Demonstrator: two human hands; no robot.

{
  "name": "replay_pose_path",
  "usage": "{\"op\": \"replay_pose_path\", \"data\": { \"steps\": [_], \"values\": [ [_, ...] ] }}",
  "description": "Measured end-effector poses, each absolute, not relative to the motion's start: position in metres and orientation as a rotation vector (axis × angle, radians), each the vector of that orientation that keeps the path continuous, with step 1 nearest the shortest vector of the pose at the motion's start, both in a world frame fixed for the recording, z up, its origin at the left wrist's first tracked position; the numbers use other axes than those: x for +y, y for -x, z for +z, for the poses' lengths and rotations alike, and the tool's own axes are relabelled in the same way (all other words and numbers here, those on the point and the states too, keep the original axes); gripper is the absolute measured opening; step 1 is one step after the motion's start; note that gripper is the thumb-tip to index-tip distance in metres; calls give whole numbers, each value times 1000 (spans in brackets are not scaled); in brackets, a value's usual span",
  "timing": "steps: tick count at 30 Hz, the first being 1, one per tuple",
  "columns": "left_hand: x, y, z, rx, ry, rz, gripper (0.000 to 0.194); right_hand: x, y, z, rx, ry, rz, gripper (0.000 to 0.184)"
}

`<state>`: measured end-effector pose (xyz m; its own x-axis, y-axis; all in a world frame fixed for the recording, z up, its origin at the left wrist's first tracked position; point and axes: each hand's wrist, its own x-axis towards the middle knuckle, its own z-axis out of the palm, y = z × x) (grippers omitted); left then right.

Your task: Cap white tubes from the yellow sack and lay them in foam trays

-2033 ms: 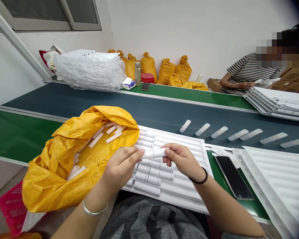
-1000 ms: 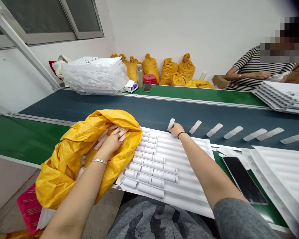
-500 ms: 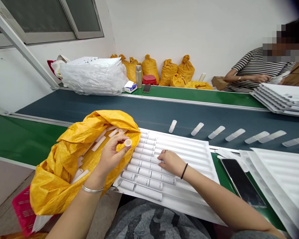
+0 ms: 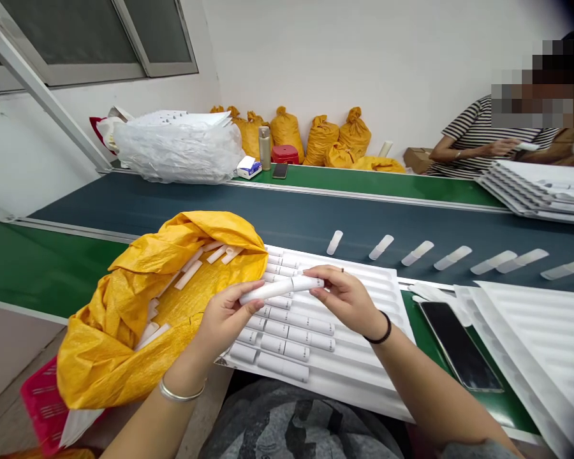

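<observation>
Both hands meet over a white grooved tray in front of me. My left hand pinches the left end of a white tube, and my right hand pinches its right end, so the tube spans between them. Several white tubes lie in the tray's left grooves. An open yellow woven bag with more loose white tubes sits to the left, against the tray.
A row of white tubes lies on the dark conveyor belt beyond the tray. A black phone and stacked empty trays are at right. A person in a striped shirt works across the belt. Yellow sacks line the far wall.
My left hand came away from the bag with a tube piece and my right hand lifted off the tray; the two now hold one white tube together above the tray.
</observation>
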<state>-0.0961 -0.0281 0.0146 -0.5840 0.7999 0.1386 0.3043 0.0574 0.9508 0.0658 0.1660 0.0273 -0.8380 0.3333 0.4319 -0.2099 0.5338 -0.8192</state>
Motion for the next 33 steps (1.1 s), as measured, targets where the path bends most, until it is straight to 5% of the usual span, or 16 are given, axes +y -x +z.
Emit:
{"op": "replay_pose_path", "data": {
  "steps": [6,16,21,25,33],
  "values": [
    [-29,95,20,2072,-1566,1169,33,171,-67,32,-2466,-125,855,30],
    [-23,80,19,2184,-2077,1324,33,150,-64,28,-2440,93,1086,26],
    [-28,86,14,2183,-2084,1145,37,147,-51,22,-2652,27,903,28],
    [-34,141,10,2439,-1751,734,61,178,-14,3,-2884,494,564,23],
    [-51,258,-28,2862,-922,430,43,282,41,-39,-2703,1276,529,24]
  ]
}}
